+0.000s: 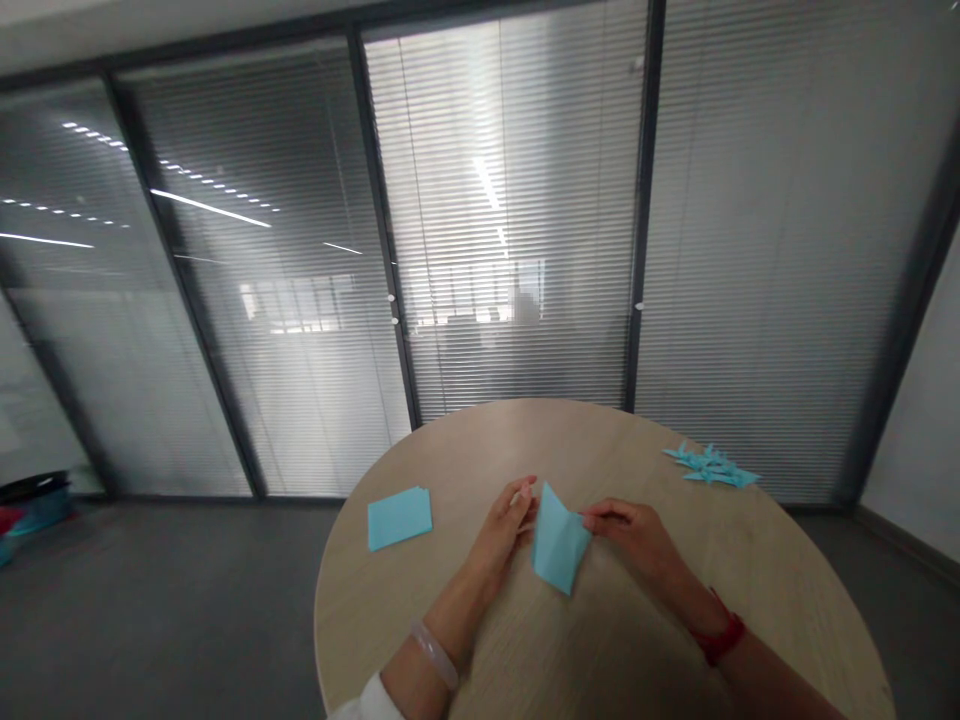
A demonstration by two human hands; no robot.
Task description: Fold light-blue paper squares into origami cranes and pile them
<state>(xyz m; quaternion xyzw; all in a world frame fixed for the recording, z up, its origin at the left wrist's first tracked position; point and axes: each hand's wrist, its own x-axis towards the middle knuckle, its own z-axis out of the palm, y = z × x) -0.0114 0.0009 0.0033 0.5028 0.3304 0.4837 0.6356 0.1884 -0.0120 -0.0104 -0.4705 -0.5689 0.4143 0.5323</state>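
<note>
on the round wooden table [645,440], read as a clock face with 12 at its far edge, a blue sheet [559,548] sits near the middle, held upright and tilted, bent, with one corner pointing up toward 12; whether its lower tip touches the wood i cannot tell. the right hand [634,530], coming in from 4 o'clock, pinches the sheet's 3 o'clock corner between thumb and fingers. the left hand [504,525], coming in from 7 o'clock, is at the sheet's 9 o'clock edge, fingers loosely curved and thumb raised; i cannot tell whether it grips the paper or is only beside it. a pale bangle [435,655] circles the left wrist, with a white sleeve [371,702] below it, and a red band [720,637] circles the right wrist. toward 10 o'clock a stack of blue paper [400,519] lies flat, well apart from the left hand. near the edge at 2 o'clock is a loose heap of pointed blue paper pieces [711,466], overlapping one another. past 12 o'clock stands a glass partition with blinds [517,200] in dark frames, and grey floor [202,610] shows toward 9.
</note>
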